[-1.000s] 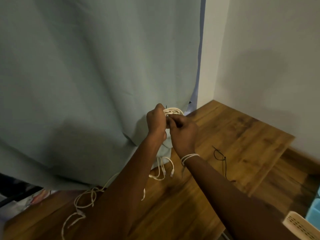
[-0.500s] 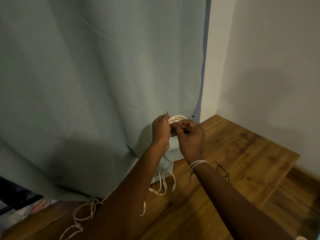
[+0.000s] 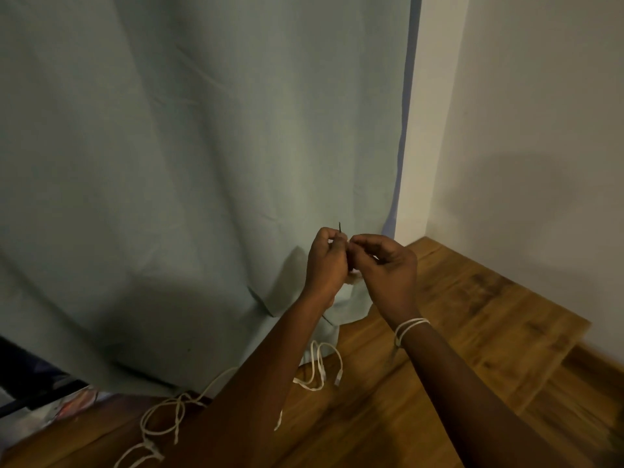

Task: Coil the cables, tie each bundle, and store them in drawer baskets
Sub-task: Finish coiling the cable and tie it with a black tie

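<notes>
Both hands are up in front of the pale curtain [image 3: 202, 163], close together, knuckles nearly touching. Left hand [image 3: 326, 261] is curled shut w/ a thin dark tie [image 3: 339, 228] poking up out of the top of its grip. Right hand [image 3: 385, 268] has thumb & fingers pinched together right next to it, prob. on the other end of that tie, tho I can't see the contact. The coiled bundle [image 3: 353, 280] is almost wholly hidden between the palms; just a pale scrap shows below where the hands meet. So each grip is closed, and what exactly the right one clamps I can't tell for sure.

Looks like the tying step on this bundle; storing isn't done yet, no baskets in sight.

More white cables [image 3: 320, 369] lie loose on the wooden tabletop [image 3: 472, 332] below the forearms, another tangle [image 3: 162, 417] further left near the edge. A white band [image 3: 410, 327] wraps the right wrist, maybe a spare cable or tie, hard to say.

Handling, my guess: thin cable like this is light, soft, springy, so the coil wants to fan open if the squeeze relaxes. Best held across the whole stack of loops at one spot, w/ the tie cinched right beside that pinch. The tie seems thin & stiffish, easy to lose from fingertips, so short grip near the bundle.
</notes>
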Available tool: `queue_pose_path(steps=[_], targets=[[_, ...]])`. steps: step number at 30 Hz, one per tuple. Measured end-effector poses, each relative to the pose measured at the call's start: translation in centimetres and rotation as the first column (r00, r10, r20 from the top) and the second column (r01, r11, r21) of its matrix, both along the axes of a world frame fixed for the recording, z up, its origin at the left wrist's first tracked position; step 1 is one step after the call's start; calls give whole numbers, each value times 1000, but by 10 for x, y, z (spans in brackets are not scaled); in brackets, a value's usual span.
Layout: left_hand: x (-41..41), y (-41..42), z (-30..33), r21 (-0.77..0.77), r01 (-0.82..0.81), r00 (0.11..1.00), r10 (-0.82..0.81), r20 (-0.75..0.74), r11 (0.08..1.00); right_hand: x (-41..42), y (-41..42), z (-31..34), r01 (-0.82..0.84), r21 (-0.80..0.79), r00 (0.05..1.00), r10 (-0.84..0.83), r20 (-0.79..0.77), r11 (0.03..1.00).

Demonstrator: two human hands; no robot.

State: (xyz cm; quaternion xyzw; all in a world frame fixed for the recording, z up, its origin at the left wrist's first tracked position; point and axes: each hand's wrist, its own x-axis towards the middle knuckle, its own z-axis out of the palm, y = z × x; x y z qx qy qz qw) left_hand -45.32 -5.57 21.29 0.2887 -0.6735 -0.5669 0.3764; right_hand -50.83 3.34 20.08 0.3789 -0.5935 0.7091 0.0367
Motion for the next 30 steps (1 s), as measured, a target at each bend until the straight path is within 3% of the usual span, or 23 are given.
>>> queue_pose_path(steps=[4, 13, 22, 30], targets=[[-2, 3, -1, -188, 22, 1000, -22, 4, 982, -7, 4, 4, -40, -21, 992, 42, 116, 999], [-1, 15, -1, -340, -7, 989, -45, -143, 940, -18, 13, 11, -99, -44, 971, 106, 215, 994], [-3, 18, 0, -283, -9, 985, -40, -169, 959, -28, 18, 9, -115, -56, 958, 126, 258, 992], [-4, 10, -6, -176, 134, 980, -156, -120, 975, -31, 18, 1, -119, -57, 963, 129, 235, 991]])
